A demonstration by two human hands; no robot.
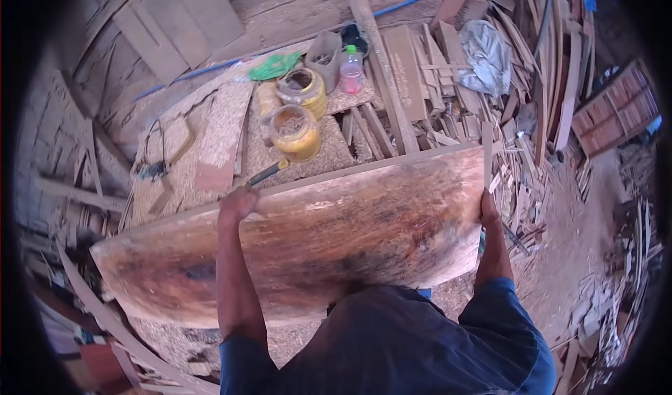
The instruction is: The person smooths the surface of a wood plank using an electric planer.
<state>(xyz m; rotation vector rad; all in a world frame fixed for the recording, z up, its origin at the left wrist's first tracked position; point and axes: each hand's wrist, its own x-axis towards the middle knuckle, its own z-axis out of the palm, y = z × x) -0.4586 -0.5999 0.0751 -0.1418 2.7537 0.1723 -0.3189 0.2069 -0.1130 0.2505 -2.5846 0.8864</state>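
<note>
A wide wooden board (350,230), reddish brown with dark stains and a paler margin, lies across in front of my body. My left hand (240,204) is closed over its far edge, left of the middle. At the right end, my right hand (488,209) grips the board's edge, its fingers partly hidden. Just past my left hand, a dark-handled tool (264,174) with a yellowish end overlaps the far edge. A thin wooden strip (488,150) stands up right above my right hand.
Yellow tubs (295,137), a pink-filled bottle (351,73) with a green cap and a green plastic bag (274,66) stand on the shaving-covered bench (227,125). Scrap wood (437,66) and a silvery sheet (484,55) are piled behind. Offcuts (514,178) litter the floor at right.
</note>
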